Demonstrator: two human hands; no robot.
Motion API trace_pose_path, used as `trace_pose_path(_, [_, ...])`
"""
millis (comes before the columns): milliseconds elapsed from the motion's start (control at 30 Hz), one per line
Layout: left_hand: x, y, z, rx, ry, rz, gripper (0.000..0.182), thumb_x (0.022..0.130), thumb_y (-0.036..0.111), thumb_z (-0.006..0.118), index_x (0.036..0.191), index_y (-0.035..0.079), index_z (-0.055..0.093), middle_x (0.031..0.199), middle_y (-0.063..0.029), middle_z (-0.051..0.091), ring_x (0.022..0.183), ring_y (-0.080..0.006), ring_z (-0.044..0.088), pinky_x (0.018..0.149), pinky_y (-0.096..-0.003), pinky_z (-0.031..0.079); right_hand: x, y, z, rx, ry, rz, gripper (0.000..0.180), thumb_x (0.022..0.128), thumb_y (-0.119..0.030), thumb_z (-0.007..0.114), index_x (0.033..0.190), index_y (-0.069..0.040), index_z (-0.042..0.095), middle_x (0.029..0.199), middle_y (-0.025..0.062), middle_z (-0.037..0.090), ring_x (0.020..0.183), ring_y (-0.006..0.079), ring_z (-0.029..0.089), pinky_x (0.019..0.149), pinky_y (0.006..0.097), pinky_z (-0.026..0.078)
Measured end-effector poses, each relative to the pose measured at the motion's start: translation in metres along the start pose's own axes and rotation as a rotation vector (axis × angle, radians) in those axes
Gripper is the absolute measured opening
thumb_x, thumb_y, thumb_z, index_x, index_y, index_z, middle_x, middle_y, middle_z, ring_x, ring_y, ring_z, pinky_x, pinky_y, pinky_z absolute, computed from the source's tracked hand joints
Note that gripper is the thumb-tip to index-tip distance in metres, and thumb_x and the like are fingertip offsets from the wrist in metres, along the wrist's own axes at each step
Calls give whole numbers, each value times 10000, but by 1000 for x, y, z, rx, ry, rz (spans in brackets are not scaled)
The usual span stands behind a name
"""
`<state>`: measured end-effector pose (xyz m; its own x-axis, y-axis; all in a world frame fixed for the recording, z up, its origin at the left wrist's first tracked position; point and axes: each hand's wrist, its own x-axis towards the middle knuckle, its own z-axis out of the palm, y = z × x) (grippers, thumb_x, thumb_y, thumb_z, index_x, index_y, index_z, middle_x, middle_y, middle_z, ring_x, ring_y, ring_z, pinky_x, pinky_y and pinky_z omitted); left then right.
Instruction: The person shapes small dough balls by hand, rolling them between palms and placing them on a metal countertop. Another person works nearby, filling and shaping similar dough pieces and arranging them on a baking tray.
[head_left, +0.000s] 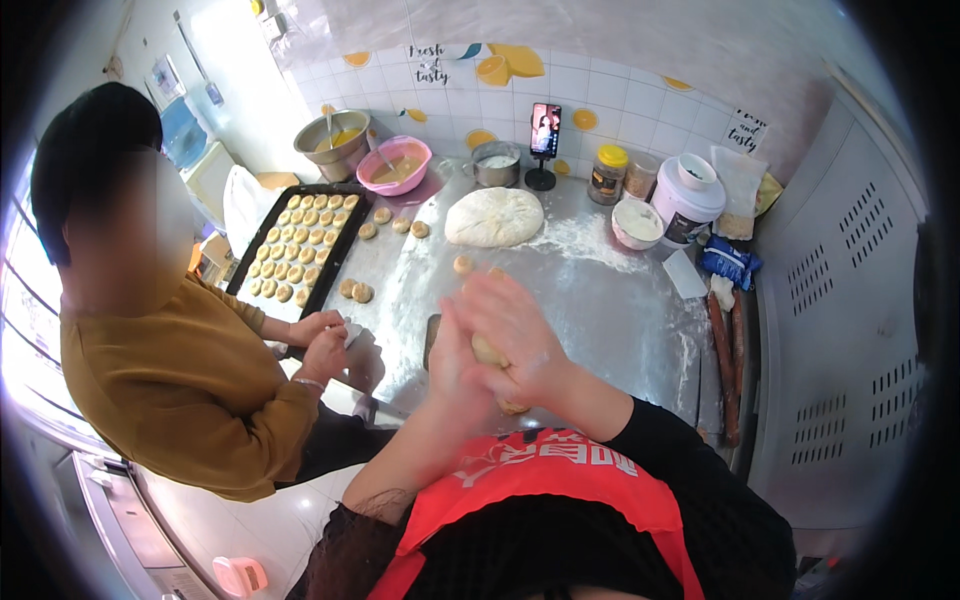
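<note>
A pale piece of dough (489, 351) shows between my left hand (452, 356) and my right hand (521, 334), which are cupped around it above the metal worktable (600, 315). My hands are slightly blurred and cover most of the piece. Just beyond my fingers lies a small round dough ball (463, 264). Farther back, a large floured mound of dough (495, 217) rests on the table. Below my right wrist, another browned dough piece (513, 407) is partly hidden. A dark flat object (432, 341) sticks out left of my left hand.
At left, a co-worker (202, 382) holds something whitish beside a black baking tray (334, 277) of round pastries. Behind stand a steel pot (334, 154), a pink basin (396, 165) and a phone on a stand (545, 135). Rolling pins (721, 367) lie right, near a metal cabinet (832, 300).
</note>
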<state>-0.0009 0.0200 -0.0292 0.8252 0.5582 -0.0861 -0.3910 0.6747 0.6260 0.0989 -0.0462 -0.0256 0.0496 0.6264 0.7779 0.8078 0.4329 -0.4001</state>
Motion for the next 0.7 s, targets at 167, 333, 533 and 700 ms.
trace_pose_path(167, [2,-10,-7,-220,130,16,542,1043,457,236,1265,18,464,1219,-117,554,1142,-238,554,1012,-386,426,-5,14,10,179,-107,161,467,757,-123,698,1211,-63,608,1308,136,552,1310,367,416,1070,523,323])
trace_pose_path(333, [0,-10,-40,-328,118,-31,514,1040,440,286,1118,17,567,1070,-96,606,994,-207,590,895,-359,468,-19,17,8,314,-74,144,429,719,0,708,1141,-41,645,1305,120,550,1283,346,447,1059,439,364])
trace_pose_path(533, [-9,-7,-35,-208,182,44,502,1035,438,317,1088,13,578,1005,-92,624,965,-198,588,907,-353,454,-19,9,32,1038,60,801,455,737,31,700,1176,-40,605,1416,123,391,1211,287,493,1004,392,410])
trace_pose_path(700, [-9,-9,-67,-204,265,-38,474,1034,411,348,1163,5,555,1104,-111,615,1004,-216,591,941,-367,451,-19,16,49,343,-27,644,501,751,11,691,1224,-60,541,1384,135,402,1123,293,546,923,402,450])
